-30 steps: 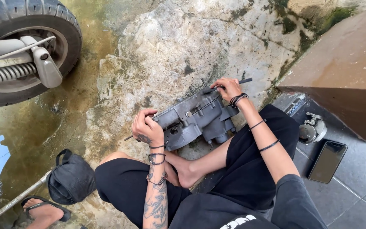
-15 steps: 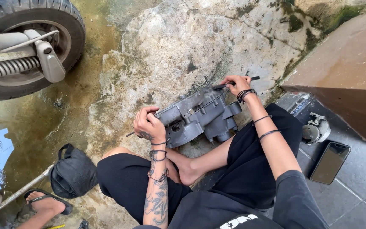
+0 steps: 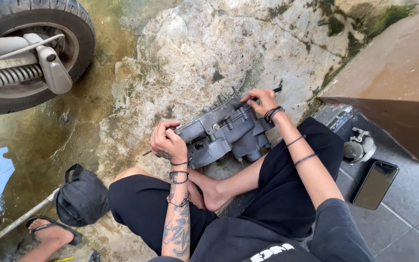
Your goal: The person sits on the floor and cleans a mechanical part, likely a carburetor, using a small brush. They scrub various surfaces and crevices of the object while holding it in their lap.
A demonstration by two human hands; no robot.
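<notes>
A: Left hand (image 3: 169, 142), pose?
B: Forearm runs up from bottom of view, wrist bent, fingers curled in tight. Bands on the wrist.

A: Right hand (image 3: 262, 100)?
B: Arm stretched forward and leftward, elbow low, fingers closed in a grip, knuckles up. Hands well apart. Legs folded, one bare foot between them.

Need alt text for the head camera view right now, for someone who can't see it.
A seated person grips a grey metal engine casing on cracked concrete, left hand at its near end, right hand at the far edge on a thin dark tool. A motorcycle wheel, black bag and phone lie around.
</notes>
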